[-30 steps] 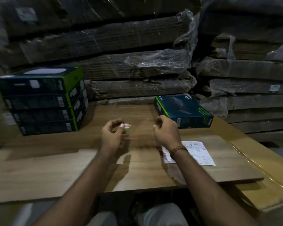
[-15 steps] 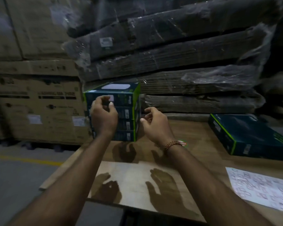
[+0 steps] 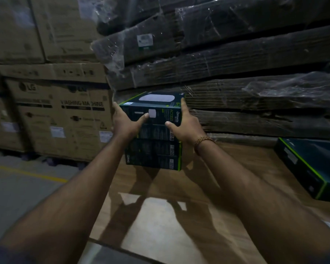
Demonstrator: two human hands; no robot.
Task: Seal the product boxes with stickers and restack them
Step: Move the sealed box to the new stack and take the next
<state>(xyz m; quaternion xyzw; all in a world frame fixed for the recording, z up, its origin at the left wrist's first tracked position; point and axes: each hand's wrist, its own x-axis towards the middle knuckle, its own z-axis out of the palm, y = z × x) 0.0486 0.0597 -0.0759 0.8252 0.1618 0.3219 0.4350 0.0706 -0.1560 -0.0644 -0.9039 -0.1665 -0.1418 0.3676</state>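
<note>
Head view shows the top product box (image 3: 152, 108) of a four-high stack (image 3: 153, 147) at the far left of the wooden worktop (image 3: 160, 216), its long axis running left to right, clasped at both ends. The left hand (image 3: 125, 123) wraps the left end, the right hand (image 3: 185, 123) the right end, fingers curled round the far edges and thumbs pressed on the near face, both equally near. I judge a straight lift toward the body comes next; whether the box has parted from the one below is hard to tell, and another box (image 3: 312, 168) at right is cut off.
</note>
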